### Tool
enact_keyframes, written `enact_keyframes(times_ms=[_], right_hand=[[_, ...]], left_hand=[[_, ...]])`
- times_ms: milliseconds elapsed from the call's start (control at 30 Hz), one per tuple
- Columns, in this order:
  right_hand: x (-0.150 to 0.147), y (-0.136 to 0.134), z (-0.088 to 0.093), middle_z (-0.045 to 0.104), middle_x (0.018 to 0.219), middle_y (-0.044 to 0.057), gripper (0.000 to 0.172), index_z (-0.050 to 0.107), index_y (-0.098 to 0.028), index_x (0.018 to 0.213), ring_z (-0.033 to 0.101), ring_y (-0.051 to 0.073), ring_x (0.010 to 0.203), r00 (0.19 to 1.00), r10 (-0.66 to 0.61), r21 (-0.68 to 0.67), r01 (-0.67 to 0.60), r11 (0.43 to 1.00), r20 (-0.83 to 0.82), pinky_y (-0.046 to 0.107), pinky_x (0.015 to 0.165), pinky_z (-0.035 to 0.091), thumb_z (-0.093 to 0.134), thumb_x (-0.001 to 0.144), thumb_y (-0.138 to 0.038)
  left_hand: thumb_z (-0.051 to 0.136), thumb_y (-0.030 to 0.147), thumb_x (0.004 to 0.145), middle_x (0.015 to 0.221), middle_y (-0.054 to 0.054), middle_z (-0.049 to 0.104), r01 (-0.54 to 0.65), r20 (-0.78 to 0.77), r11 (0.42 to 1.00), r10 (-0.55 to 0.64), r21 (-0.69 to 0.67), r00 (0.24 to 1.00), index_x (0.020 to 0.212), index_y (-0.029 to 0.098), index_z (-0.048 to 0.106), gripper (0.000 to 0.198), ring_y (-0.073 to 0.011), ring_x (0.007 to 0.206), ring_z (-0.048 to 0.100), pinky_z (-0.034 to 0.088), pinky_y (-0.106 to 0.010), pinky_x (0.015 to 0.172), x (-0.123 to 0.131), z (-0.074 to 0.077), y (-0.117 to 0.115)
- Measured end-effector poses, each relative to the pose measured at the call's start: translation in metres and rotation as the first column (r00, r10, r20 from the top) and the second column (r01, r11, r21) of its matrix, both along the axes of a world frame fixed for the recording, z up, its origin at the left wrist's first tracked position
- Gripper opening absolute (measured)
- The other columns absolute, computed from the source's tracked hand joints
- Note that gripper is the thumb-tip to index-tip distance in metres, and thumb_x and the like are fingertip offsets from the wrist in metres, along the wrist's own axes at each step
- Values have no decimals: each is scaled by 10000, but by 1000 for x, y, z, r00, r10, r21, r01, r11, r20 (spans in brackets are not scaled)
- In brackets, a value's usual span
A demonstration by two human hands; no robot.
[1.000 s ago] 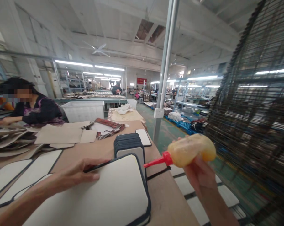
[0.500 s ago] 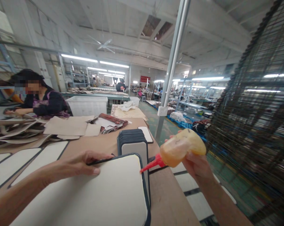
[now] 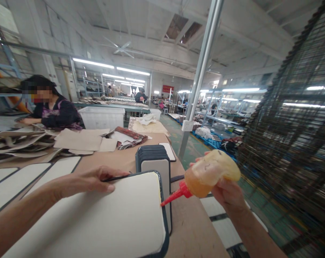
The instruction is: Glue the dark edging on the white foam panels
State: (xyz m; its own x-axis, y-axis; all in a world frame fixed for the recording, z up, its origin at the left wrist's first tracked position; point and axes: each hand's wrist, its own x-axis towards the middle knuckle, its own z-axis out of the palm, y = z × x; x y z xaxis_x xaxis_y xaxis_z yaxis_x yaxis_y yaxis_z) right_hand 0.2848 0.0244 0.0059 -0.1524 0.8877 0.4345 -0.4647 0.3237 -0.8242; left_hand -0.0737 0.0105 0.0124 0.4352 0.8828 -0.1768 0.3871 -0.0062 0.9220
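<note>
My left hand (image 3: pixel 98 181) grips the far edge of a white panel with a dark rim (image 3: pixel 106 215), thumb on its face and fingers behind. My right hand (image 3: pixel 227 191) is wrapped round a squeeze glue bottle (image 3: pixel 205 172), tilted down to the left and partly filled with amber liquid. Its red nozzle (image 3: pixel 175 196) touches the inner border of the panel's right side. A thin yellowish glue line runs along that border, above the nozzle tip. Just behind the panel stands a stack of similar dark-edged panels (image 3: pixel 153 157).
More edged panels (image 3: pixel 55 175) lie at left on the brown table (image 3: pixel 192 222). Beyond them are piles of beige sheets (image 3: pixel 79 139). A co-worker (image 3: pixel 55 111) sits at the far left. A metal post (image 3: pixel 198 71) and wire mesh racks (image 3: pixel 286 136) stand to the right.
The nozzle tip has moved down along the panel's right border, and the glue line reaches lower. My left hand keeps its hold on the panel. The view has shifted slightly.
</note>
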Motion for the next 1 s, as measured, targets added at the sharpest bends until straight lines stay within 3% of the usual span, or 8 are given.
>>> enact_keyframes(times_ms=[200,333,533,700,867,1000], right_hand=[[6,-2,-7,728,961,112,541,681,-260,1053,609,368,1086,999,24,-3,-24,1000,37,528,937,466,848,569,-435],[10,-1,-11,729,966,93,559,673,-259,1064,648,352,1014,999,6,2,-6,1000,39,529,931,479,855,558,-411],[5,-2,-11,739,898,60,606,700,-282,998,692,325,836,996,-77,-35,76,997,-44,480,776,567,906,436,-383],[1,-4,-8,735,864,58,609,711,-273,962,690,316,762,996,-86,-34,85,996,-31,530,831,535,908,404,-413],[1,-7,-8,725,880,49,597,704,-285,971,685,314,810,997,-79,-26,79,997,-16,493,783,547,899,430,-448],[3,-8,-13,718,908,44,631,682,-284,1016,676,316,859,997,-77,-34,76,997,-29,464,776,549,901,448,-450]], left_hand=[[695,378,684,1158,8,711,-2,-19,1000,2,-20,1000,1165,289,698,489,-328,1121,605,480,-365,936,3,7,-4],[667,322,715,1106,29,727,16,0,999,-16,-41,1000,1167,273,694,455,-273,1061,632,479,-306,910,4,10,-5],[658,268,691,1014,17,750,-39,40,999,40,-18,998,1061,190,735,386,-249,953,661,501,-297,847,3,9,-5],[646,278,686,1133,21,718,-45,24,999,45,-28,999,1068,189,726,400,-272,1087,612,485,-298,899,2,12,-7],[547,229,697,1114,46,714,-25,5,996,26,-83,1000,1093,173,694,426,-216,1116,587,460,-230,876,-2,8,-4],[509,215,710,1191,39,670,-13,21,997,14,-78,1000,1124,189,670,445,-192,1119,579,438,-242,905,-6,3,-3]])
